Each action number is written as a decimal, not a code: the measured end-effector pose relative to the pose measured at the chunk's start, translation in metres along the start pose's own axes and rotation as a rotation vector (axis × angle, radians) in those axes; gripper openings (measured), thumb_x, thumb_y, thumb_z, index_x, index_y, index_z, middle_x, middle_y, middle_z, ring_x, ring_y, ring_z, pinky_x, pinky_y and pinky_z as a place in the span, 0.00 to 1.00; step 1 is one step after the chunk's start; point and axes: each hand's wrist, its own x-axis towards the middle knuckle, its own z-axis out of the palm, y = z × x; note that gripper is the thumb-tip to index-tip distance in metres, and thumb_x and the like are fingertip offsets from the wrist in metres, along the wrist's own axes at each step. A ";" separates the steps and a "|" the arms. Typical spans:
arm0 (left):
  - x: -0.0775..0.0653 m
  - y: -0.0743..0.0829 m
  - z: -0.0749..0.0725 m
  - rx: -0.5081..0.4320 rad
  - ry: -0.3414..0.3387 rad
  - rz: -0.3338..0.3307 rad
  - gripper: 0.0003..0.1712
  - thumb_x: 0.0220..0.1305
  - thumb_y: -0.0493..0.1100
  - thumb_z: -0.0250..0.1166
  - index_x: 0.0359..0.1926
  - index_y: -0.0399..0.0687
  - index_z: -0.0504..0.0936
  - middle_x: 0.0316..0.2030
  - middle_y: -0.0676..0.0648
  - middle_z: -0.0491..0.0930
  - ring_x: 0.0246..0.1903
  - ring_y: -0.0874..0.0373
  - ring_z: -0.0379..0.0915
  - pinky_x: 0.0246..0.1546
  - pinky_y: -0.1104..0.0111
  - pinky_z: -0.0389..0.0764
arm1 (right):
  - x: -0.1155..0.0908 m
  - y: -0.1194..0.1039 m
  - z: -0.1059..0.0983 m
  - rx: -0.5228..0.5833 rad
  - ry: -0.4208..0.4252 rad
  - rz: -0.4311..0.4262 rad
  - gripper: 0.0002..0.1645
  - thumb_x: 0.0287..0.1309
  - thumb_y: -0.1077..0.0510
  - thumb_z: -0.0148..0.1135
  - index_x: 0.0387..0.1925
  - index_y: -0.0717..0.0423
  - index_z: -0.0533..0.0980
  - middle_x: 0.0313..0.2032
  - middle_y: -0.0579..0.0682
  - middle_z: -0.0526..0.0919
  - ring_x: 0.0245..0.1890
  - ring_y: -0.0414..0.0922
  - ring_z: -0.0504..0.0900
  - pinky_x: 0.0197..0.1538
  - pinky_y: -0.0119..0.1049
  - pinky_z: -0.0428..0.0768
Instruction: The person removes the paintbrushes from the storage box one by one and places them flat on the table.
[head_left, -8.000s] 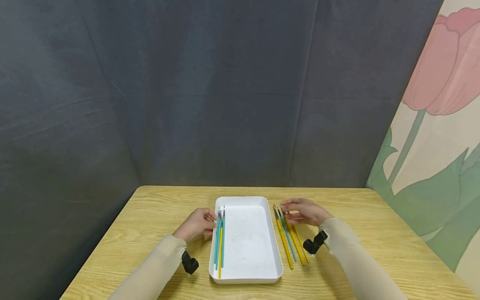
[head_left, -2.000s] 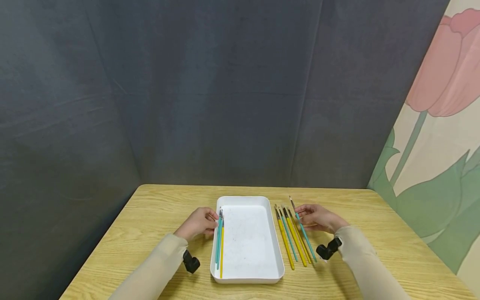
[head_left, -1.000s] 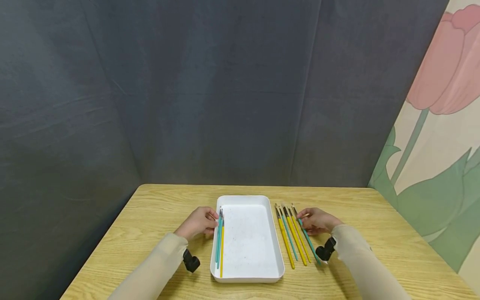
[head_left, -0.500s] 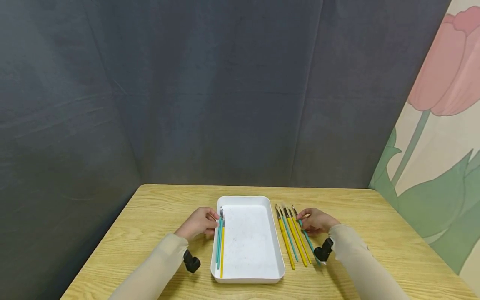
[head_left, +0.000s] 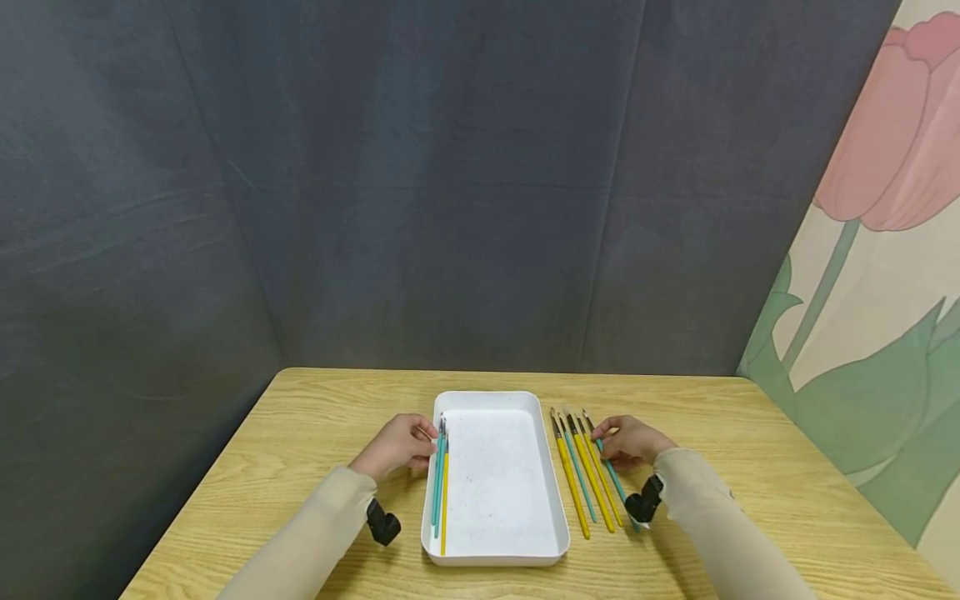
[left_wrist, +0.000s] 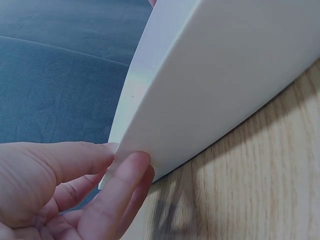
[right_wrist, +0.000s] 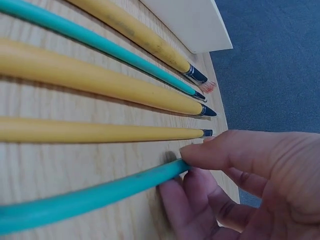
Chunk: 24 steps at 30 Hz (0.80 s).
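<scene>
My left hand (head_left: 399,443) pinches the left rim of a white tray (head_left: 498,560). In the left wrist view its thumb and fingers (left_wrist: 122,187) lie on either side of the tray wall (left_wrist: 195,85). Inside, along that wall, lie two teal paintbrushes (head_left: 437,492) and a thin yellow paintbrush (head_left: 445,504). Right of the tray, my right hand (head_left: 632,442) pinches a teal paintbrush (right_wrist: 100,197) near its bristle end, low over the table; the tip is hidden behind the fingers in the right wrist view.
Between the tray and my right hand several paintbrushes lie side by side: a thick yellow one (head_left: 572,483), a slim teal one (head_left: 581,483) and more yellow ones (head_left: 595,483). A dark curtain (head_left: 450,208) stands behind the wooden table (head_left: 337,400).
A teal paintbrush right of the yellow one in the tray is gone from there. My right hand has lowered a teal paintbrush to the row's right end. My left hand stays at the rim.
</scene>
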 end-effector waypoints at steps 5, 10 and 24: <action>-0.001 0.000 0.000 0.011 0.003 -0.003 0.08 0.59 0.28 0.64 0.40 0.32 0.77 0.30 0.42 0.74 0.25 0.56 0.75 0.26 0.65 0.83 | -0.001 0.001 0.001 -0.003 0.008 -0.005 0.18 0.52 0.71 0.62 0.47 0.66 0.72 0.27 0.51 0.80 0.21 0.42 0.72 0.30 0.37 0.80; -0.001 0.001 0.000 0.016 -0.001 0.004 0.08 0.59 0.28 0.63 0.41 0.31 0.76 0.30 0.42 0.74 0.25 0.56 0.75 0.27 0.65 0.83 | -0.001 0.001 0.001 -0.002 0.008 -0.002 0.18 0.52 0.71 0.63 0.47 0.66 0.72 0.28 0.50 0.80 0.21 0.41 0.71 0.29 0.36 0.79; -0.002 0.003 -0.001 0.029 -0.008 0.004 0.09 0.60 0.28 0.64 0.41 0.32 0.77 0.30 0.42 0.74 0.25 0.55 0.75 0.28 0.62 0.84 | -0.002 0.001 -0.001 0.036 -0.019 -0.009 0.20 0.51 0.71 0.62 0.47 0.67 0.71 0.33 0.51 0.79 0.22 0.41 0.73 0.28 0.34 0.80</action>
